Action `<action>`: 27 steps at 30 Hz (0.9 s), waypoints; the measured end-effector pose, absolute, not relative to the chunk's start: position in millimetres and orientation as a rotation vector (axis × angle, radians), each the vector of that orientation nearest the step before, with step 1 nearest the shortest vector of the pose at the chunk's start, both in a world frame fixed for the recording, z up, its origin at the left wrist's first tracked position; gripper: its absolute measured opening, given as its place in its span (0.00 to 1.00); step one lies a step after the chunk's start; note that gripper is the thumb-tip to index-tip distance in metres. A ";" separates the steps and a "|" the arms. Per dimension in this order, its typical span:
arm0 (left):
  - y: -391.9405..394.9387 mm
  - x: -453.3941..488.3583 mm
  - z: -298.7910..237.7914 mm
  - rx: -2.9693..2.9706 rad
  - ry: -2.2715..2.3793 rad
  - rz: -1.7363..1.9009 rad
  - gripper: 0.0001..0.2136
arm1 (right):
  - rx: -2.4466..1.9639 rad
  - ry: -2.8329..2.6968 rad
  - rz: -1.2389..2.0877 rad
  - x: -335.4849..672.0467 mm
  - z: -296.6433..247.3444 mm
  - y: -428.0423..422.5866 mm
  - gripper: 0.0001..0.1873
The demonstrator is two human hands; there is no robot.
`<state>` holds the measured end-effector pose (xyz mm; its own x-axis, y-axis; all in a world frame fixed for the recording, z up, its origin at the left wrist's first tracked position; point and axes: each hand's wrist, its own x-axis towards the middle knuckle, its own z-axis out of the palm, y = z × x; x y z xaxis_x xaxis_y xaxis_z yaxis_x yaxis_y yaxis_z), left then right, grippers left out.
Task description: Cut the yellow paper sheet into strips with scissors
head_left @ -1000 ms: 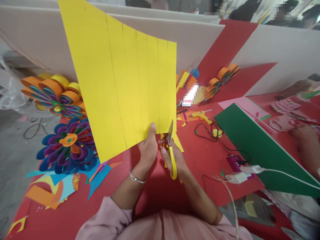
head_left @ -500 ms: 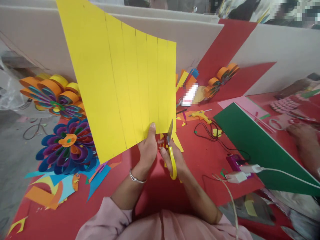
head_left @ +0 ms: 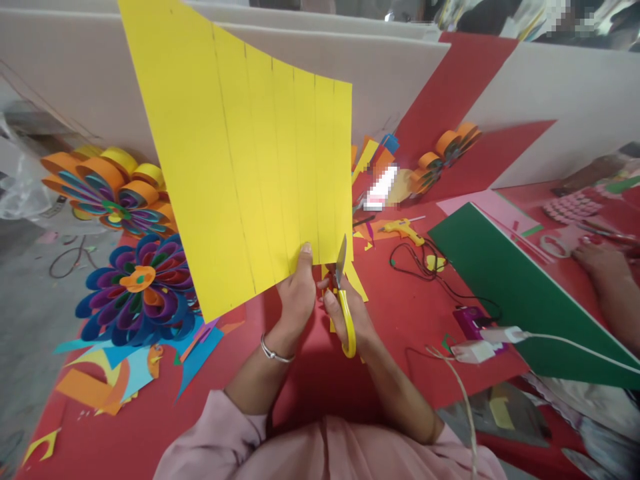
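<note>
Hand passage was available over the red tabletop (head_left: 400,303) between the right hand (head_left: 353,317) and the power strip (head_left: 469,323). Beyond it, the glue gun (head_left: 406,231) and looped cable (head_left: 414,269) formed obstacles. The raised yellow sheet (head_left: 250,167) blocked forward reach; a blue-purple paper flower (head_left: 137,280) limited leftward clearance.

Soft, even light brightened the yellow sheet (head_left: 260,167), shadow darkened the near red tabletop (head_left: 325,393), while lens distortion stretched the blurry edges and pixelation masked some patches
</note>
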<state>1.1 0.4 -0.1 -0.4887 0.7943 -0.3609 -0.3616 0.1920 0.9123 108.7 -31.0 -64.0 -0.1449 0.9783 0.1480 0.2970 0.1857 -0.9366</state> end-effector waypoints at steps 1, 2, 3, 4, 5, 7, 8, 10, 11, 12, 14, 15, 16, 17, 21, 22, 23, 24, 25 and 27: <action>0.5 0.9 -1.2 0.440 1.492 1.498 0.12 | -1.249 -1.607 1.002 108.6 -63.4 -31.0 0.28; 0.7 0.7 -2.2 0.451 1.487 1.507 0.12 | -1.256 -1.607 1.001 108.4 -62.5 -31.1 0.27; 0.9 0.4 -3.3 0.465 1.478 1.514 0.12 | -1.260 -1.608 0.999 108.2 -61.5 -31.1 0.26; 1.2 0.1 -4.2 0.482 1.470 1.521 0.12 | -1.261 -1.607 0.996 107.9 -60.7 -31.1 0.25; 1.5 -0.2 -4.9 0.497 1.465 1.527 0.12 | -1.261 -1.604 0.991 107.6 -60.4 -30.9 0.24; 2.5 -0.6 -5.4 0.518 1.462 1.540 0.12 | -1.244 -1.595 0.987 107.0 -61.5 -30.4 0.22; 3.0 -0.7 -5.3 0.518 1.467 1.542 0.11 | -1.228 -1.587 0.993 106.7 -63.0 -30.1 0.21; 3.9 -0.6 -4.2 0.502 1.483 1.545 0.11 | -1.190 -1.568 1.026 106.3 -66.7 -29.3 0.19; 4.2 -0.6 -3.5 0.491 1.489 1.546 0.10 | -1.175 -1.561 1.039 106.1 -68.3 -29.0 0.19; 4.4 -0.5 -2.9 0.482 1.492 1.545 0.10 | -1.164 -1.558 1.042 106.0 -69.4 -28.7 0.18; 4.5 -0.5 -2.1 0.475 1.489 1.539 0.10 | -1.160 -1.563 1.027 105.6 -69.6 -28.6 0.18; 4.4 -0.5 -2.2 0.477 1.485 1.536 0.10 | -1.160 -1.565 1.018 105.3 -68.9 -28.7 0.18; 4.3 -0.5 -2.5 0.480 1.484 1.536 0.10 | -1.160 -1.565 1.014 105.0 -67.8 -28.9 0.19; 4.2 -0.5 -3.0 0.484 1.485 1.538 0.10 | -1.159 -1.563 1.016 104.8 -66.6 -29.1 0.19; 4.4 -0.4 -6.5 0.495 1.484 1.545 0.11 | -1.164 -1.571 1.000 104.4 -64.2 -29.4 0.21; 4.6 -0.4 -7.2 0.496 1.484 1.548 0.11 | -1.169 -1.577 0.992 104.5 -64.0 -29.4 0.21; 4.7 -0.4 -7.6 0.497 1.481 1.548 0.11 | -1.172 -1.584 0.987 104.6 -63.8 -29.4 0.21; 4.7 -0.5 -7.7 0.497 1.480 1.549 0.10 | -1.174 -1.590 0.987 104.8 -63.4 -29.4 0.21; 4.7 -0.6 -7.4 0.497 1.480 1.549 0.10 | -1.176 -1.594 0.985 104.9 -63.0 -29.5 0.20; 4.3 -0.8 -5.9 0.494 1.480 1.545 0.10 | -1.173 -1.599 0.980 105.1 -61.8 -29.9 0.20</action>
<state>-0.8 4.3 -5.9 -0.5050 0.8110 -0.2953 -0.3300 0.1347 0.9343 105.1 -29.9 -61.8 -0.1491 0.9676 0.2036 0.2579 0.2368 -0.9367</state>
